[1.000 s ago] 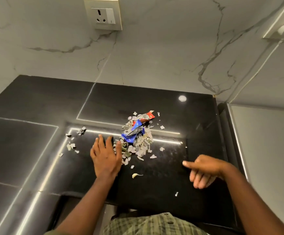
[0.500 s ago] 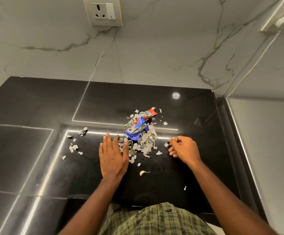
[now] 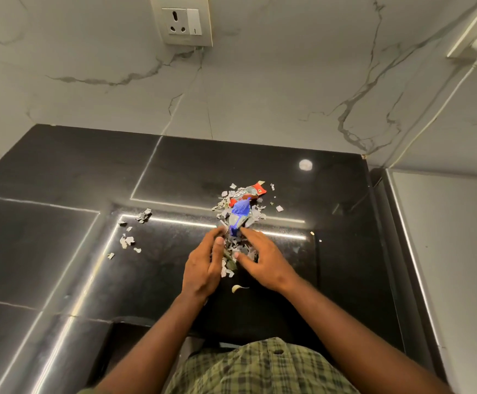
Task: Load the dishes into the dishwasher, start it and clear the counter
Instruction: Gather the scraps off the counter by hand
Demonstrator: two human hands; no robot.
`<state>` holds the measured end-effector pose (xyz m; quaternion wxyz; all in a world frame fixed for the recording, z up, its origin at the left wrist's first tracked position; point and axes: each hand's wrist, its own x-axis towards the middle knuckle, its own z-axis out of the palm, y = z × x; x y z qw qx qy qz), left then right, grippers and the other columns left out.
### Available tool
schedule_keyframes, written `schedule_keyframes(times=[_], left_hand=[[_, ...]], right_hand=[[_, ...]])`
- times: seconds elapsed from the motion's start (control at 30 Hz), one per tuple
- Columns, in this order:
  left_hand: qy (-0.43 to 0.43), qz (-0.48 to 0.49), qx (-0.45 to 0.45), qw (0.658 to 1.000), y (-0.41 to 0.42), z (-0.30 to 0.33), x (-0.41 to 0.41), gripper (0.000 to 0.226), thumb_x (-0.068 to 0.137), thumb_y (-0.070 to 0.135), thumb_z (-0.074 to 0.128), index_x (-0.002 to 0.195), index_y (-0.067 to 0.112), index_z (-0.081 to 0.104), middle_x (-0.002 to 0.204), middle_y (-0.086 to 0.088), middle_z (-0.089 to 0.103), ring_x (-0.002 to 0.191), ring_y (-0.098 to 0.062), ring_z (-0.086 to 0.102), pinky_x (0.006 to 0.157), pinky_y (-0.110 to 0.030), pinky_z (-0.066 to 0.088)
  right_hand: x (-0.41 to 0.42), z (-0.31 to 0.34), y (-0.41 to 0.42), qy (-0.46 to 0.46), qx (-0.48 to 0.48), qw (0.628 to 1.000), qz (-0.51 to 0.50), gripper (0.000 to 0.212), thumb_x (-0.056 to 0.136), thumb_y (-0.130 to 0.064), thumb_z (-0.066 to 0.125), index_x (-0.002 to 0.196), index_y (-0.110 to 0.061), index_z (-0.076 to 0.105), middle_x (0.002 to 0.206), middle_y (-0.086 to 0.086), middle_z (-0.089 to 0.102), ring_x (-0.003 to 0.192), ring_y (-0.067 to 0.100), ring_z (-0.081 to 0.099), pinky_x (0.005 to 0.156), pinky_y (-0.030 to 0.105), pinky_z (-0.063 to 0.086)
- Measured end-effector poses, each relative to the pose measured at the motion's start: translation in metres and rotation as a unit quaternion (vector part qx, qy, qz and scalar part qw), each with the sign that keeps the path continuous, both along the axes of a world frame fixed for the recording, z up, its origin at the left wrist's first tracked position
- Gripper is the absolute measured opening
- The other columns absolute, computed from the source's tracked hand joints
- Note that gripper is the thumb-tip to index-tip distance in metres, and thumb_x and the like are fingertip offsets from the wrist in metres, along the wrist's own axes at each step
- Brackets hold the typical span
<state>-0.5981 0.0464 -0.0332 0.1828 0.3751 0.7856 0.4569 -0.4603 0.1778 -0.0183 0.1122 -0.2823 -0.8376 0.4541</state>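
A heap of torn grey paper scraps and wrappers (image 3: pixel 238 220) lies on the black counter (image 3: pixel 61 223), with a blue wrapper (image 3: pixel 241 210) and a red wrapper (image 3: pixel 255 190) on top. My left hand (image 3: pixel 203 268) presses against the heap's left side with straight fingers. My right hand (image 3: pixel 262 260) presses against its right side, fingers stretched over the scraps. The near part of the heap is squeezed between both hands and partly hidden by them. A pale garlic-like peel (image 3: pixel 238 288) lies just in front of the hands.
Loose scraps (image 3: pixel 130 237) are scattered on the counter to the left. A marble wall with a socket (image 3: pixel 181 22) rises behind. A grey vertical panel (image 3: pixel 444 251) borders the counter on the right. The counter's front edge runs near my checked shirt (image 3: pixel 260 368).
Both hands have moved together onto the heap: the left slid right, the right came in from the right side and opened its fingers. The scraps are pushed into a narrower pile.
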Motion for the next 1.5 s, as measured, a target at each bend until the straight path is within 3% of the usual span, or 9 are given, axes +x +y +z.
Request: schedule_keyframes(times=[0.13, 0.27, 0.37, 0.57, 0.7, 0.97, 1.13, 1.3, 1.5], left_hand=[[-0.014, 0.074, 0.084, 0.994, -0.004, 0.010, -0.001, 0.046, 0.108, 0.045, 0.037, 0.137, 0.021, 0.063, 0.123, 0.014, 0.070, 0.116, -0.002, 0.066, 0.098, -0.025, 0.054], [-0.004, 0.056, 0.055, 0.997, -0.004, 0.007, -0.002, 0.043, 0.109, 0.045, 0.037, 0.136, 0.024, 0.063, 0.120, 0.010, 0.072, 0.111, -0.006, 0.068, 0.093, -0.032, 0.057], [0.000, 0.057, 0.067, 0.996, -0.005, 0.006, -0.002, 0.043, 0.109, 0.044, 0.038, 0.136, 0.023, 0.063, 0.116, 0.008, 0.073, 0.104, -0.008, 0.070, 0.089, -0.033, 0.057], [-0.021, 0.065, 0.089, 0.994, -0.006, 0.005, -0.001, 0.045, 0.110, 0.047, 0.035, 0.129, 0.022, 0.068, 0.120, 0.009, 0.073, 0.114, -0.013, 0.070, 0.096, -0.045, 0.057], [-0.080, 0.076, 0.117, 0.987, -0.004, 0.004, 0.003, 0.052, 0.110, 0.052, 0.033, 0.127, 0.021, 0.070, 0.123, 0.006, 0.074, 0.119, -0.014, 0.069, 0.103, -0.048, 0.055], [-0.341, 0.163, 0.244, 0.893, 0.004, 0.013, 0.008, 0.083, 0.099, 0.072, 0.030, 0.125, 0.002, 0.066, 0.128, -0.018, 0.072, 0.128, -0.033, 0.064, 0.114, -0.045, 0.046], [-0.416, 0.228, 0.343, 0.811, -0.008, 0.004, -0.005, 0.086, 0.103, 0.068, 0.020, 0.127, -0.003, 0.060, 0.134, -0.027, 0.066, 0.132, -0.036, 0.061, 0.121, -0.046, 0.039], [-0.391, 0.205, 0.333, 0.833, -0.009, 0.001, 0.003, 0.081, 0.100, 0.067, 0.029, 0.122, -0.002, 0.064, 0.131, -0.029, 0.066, 0.132, -0.041, 0.060, 0.111, -0.039, 0.047], [-0.247, 0.170, 0.248, 0.921, -0.012, 0.001, 0.015, 0.072, 0.104, 0.066, 0.032, 0.124, 0.008, 0.069, 0.126, -0.010, 0.073, 0.126, -0.025, 0.065, 0.110, -0.038, 0.048]], right_hand=[[-0.005, -0.009, 0.009, 0.073, 0.040, 0.991, -0.103, 0.051, 0.102, -0.029, 0.060, 0.151, -0.026, 0.047, 0.153, -0.014, 0.046, 0.141, -0.007, 0.038, 0.120, 0.037, 0.039], [-0.030, -0.017, 0.021, -0.092, 0.159, 0.983, 0.020, 0.072, 0.103, -0.065, 0.038, 0.164, -0.028, 0.026, 0.172, -0.006, 0.014, 0.159, 0.011, 0.005, 0.130, 0.041, 0.004], [-0.044, -0.013, 0.025, -0.106, 0.183, 0.975, 0.065, 0.072, 0.103, -0.070, 0.024, 0.165, -0.032, 0.019, 0.173, -0.007, 0.006, 0.159, 0.011, -0.004, 0.128, 0.040, -0.003], [-0.015, -0.021, 0.028, -0.030, 0.139, 0.980, 0.136, 0.053, 0.107, -0.059, 0.035, 0.153, -0.035, 0.047, 0.164, -0.014, 0.036, 0.154, 0.000, 0.022, 0.126, 0.044, 0.025], [0.005, -0.017, 0.018, 0.015, 0.102, 0.992, 0.077, 0.058, 0.101, -0.063, 0.050, 0.152, -0.037, 0.045, 0.152, -0.013, 0.051, 0.138, 0.004, 0.046, 0.113, 0.043, 0.045], [-0.013, -0.021, -0.013, 0.000, 0.285, 0.940, 0.190, 0.111, 0.079, -0.091, 0.052, 0.163, -0.026, 0.023, 0.170, 0.004, 0.021, 0.157, 0.022, 0.019, 0.128, 0.053, 0.012], [-0.029, -0.024, -0.026, 0.013, 0.374, 0.895, 0.244, 0.074, 0.089, -0.079, 0.050, 0.144, -0.030, 0.053, 0.159, 0.011, 0.040, 0.151, 0.033, 0.030, 0.125, 0.056, 0.017], [-0.030, -0.025, -0.012, 0.105, 0.334, 0.914, 0.205, 0.024, 0.095, -0.031, 0.064, 0.112, -0.015, 0.068, 0.118, 0.008, 0.059, 0.110, 0.027, 0.054, 0.100, 0.052, 0.044], [0.019, -0.019, 0.011, 0.096, 0.222, 0.967, 0.087, 0.059, 0.089, -0.037, 0.072, 0.144, -0.024, 0.056, 0.151, 0.002, 0.046, 0.144, 0.020, 0.040, 0.121, 0.048, 0.032]])
